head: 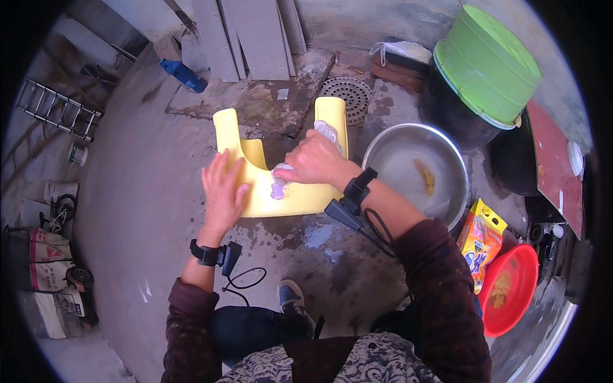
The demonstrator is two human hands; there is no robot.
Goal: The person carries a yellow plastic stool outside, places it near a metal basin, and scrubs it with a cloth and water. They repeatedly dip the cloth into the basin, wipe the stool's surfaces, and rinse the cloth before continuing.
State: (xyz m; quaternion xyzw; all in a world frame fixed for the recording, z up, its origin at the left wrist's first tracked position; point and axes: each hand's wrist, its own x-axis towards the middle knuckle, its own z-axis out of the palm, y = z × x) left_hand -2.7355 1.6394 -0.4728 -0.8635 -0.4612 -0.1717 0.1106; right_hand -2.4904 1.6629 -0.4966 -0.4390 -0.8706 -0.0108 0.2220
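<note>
On the wet concrete floor stands a yellow plastic stool, its curved top facing me. My right hand is closed around a bunched pale cloth, which touches the stool's surface beside a purple patch. Part of the cloth is hidden under my fingers. My left hand lies against the left side of the stool with its fingers spread, slightly blurred, and holds nothing. Right of the stool, near my right forearm, is a metal basin of cloudy water with a yellowish-brown thing in it.
A detergent bag and a red plastic basin are at the right. Behind them stand a green tub and dark containers. A round drain grate, a blue bottle and leaning boards lie beyond the stool.
</note>
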